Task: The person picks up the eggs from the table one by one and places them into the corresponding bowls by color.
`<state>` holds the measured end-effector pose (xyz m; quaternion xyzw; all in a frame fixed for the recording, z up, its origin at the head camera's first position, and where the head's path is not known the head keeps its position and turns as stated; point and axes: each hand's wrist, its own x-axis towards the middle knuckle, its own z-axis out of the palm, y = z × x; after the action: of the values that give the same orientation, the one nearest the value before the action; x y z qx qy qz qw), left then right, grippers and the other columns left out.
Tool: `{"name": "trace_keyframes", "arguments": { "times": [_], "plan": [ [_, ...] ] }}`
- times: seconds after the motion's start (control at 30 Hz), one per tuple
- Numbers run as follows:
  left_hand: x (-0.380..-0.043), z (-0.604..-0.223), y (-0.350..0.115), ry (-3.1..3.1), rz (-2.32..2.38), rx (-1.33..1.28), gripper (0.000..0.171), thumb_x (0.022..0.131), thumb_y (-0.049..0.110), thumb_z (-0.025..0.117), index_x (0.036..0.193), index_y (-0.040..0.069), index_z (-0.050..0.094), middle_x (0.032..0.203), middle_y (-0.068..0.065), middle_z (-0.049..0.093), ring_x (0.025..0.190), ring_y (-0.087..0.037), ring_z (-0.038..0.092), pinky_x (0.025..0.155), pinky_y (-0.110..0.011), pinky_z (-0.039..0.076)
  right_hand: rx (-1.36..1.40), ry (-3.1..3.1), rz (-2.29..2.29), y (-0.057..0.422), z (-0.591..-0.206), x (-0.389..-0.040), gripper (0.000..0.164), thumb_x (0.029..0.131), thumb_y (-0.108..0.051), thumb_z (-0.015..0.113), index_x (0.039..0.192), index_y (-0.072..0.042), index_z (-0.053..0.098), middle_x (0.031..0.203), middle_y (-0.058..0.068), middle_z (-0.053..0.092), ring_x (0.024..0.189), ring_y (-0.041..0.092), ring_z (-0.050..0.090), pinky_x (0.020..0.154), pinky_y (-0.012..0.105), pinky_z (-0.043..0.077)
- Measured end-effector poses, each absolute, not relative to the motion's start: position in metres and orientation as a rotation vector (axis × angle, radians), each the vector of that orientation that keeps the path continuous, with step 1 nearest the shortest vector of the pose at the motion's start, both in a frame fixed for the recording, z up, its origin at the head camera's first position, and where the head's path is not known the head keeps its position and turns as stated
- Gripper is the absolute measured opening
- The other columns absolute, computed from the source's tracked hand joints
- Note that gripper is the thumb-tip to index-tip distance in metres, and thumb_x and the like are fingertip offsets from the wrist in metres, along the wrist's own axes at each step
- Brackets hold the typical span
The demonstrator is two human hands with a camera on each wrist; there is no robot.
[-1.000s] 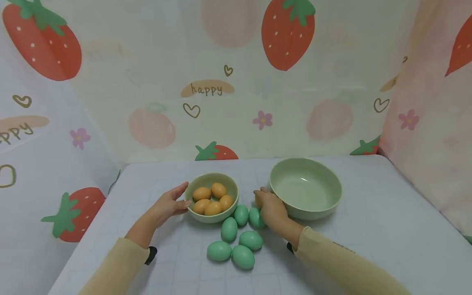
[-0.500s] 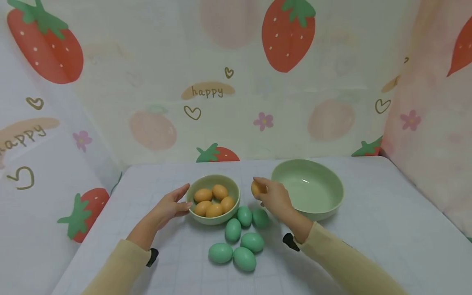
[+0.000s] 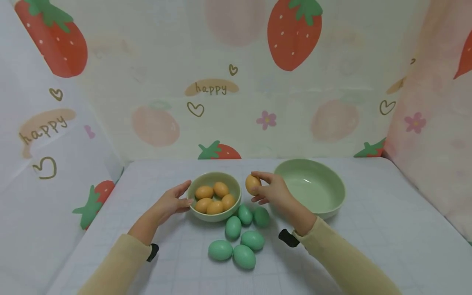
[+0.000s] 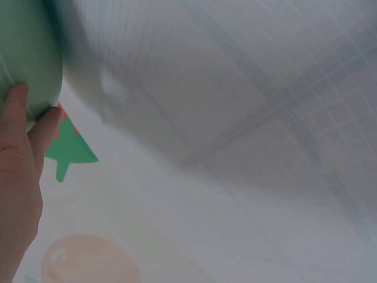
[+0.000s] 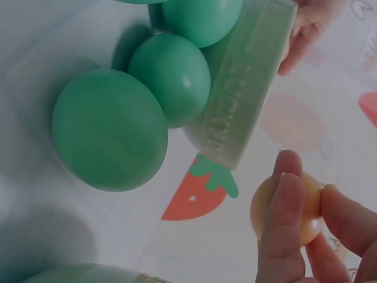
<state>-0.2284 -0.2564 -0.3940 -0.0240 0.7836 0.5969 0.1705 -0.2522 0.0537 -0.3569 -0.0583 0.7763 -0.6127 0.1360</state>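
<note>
My right hand [image 3: 275, 191] pinches a brown egg [image 3: 252, 185] between thumb and fingers, raised just right of the small green bowl [image 3: 207, 217]. In the right wrist view, the fingertips [image 5: 288, 194] lie against that egg's sides. Several more brown eggs [image 3: 215, 207] are inside the small bowl. At its left side rests my left hand [image 3: 169, 205], thumb and fingers spread along the wall; the left wrist view has the fingers [image 4: 44, 132] on the bowl's outside. Several green eggs [image 3: 244, 257] lie on the table in front of the bowls.
A larger green bowl [image 3: 313, 186] stands behind the right hand, with nothing visible inside. The white table [image 3: 177, 270] has a faint grid cloth. Behind it hangs a strawberry-print curtain [image 3: 291, 114], with similar cloth along both sides.
My right hand has lifted the brown egg from beside the larger bowl and carried it up and left toward the small bowl. The left hand stays at the small bowl.
</note>
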Motion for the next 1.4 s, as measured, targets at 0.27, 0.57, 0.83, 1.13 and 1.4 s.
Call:
{"name": "trace_keyframes", "arguments": {
  "times": [0.27,0.57,0.83,1.13,1.4],
  "plan": [
    [-0.234,-0.391,-0.259,2.232,1.693,-0.022,0.076,0.096,0.002,0.058,0.156,0.005,0.010,0.161,-0.017,0.005,0.145,-0.037,0.016,0.103,-0.042,0.043,-0.141,2.055,-1.850,0.050,-0.352,-0.260,0.055,0.090,0.004,0.061,0.143,-0.002,0.046,0.139,0.020,0.050,0.065,0.019,0.070,0.059,0.026,0.058],
    [-0.239,-0.389,-0.257,2.226,1.694,-0.038,0.076,0.096,0.001,0.058,0.156,0.006,0.011,0.161,-0.017,0.004,0.145,-0.036,0.014,0.104,-0.043,0.042,-0.147,1.978,-1.832,0.048,-0.347,-0.271,0.054,0.093,0.001,0.060,0.145,-0.004,0.045,0.143,0.016,0.047,0.064,0.018,0.069,0.059,0.025,0.058],
    [-0.239,-0.388,-0.257,2.229,1.693,-0.060,0.076,0.096,0.001,0.057,0.156,0.006,0.012,0.161,-0.016,0.005,0.145,-0.035,0.016,0.104,-0.043,0.042,-0.213,1.932,-1.765,0.042,-0.343,-0.277,0.052,0.093,-0.003,0.062,0.143,-0.006,0.048,0.121,0.019,0.061,0.067,0.019,0.070,0.063,0.028,0.058],
    [-0.234,-0.395,-0.259,2.195,1.739,-0.018,0.077,0.096,-0.001,0.057,0.155,0.003,0.009,0.161,-0.018,0.002,0.145,-0.037,0.014,0.104,-0.042,0.043,-0.238,1.886,-1.692,0.033,-0.346,-0.283,0.052,0.095,-0.005,0.061,0.144,-0.007,0.046,0.138,0.018,0.051,0.066,0.017,0.068,0.063,0.025,0.057],
    [-0.230,-0.397,-0.259,2.189,1.741,-0.049,0.076,0.096,0.000,0.057,0.156,0.005,0.010,0.161,-0.017,0.003,0.144,-0.036,0.018,0.104,-0.042,0.043,-0.279,1.870,-1.602,0.018,-0.348,-0.288,0.053,0.095,-0.006,0.061,0.146,-0.008,0.045,0.142,0.014,0.049,0.067,0.017,0.068,0.061,0.023,0.055]
  ]
}}
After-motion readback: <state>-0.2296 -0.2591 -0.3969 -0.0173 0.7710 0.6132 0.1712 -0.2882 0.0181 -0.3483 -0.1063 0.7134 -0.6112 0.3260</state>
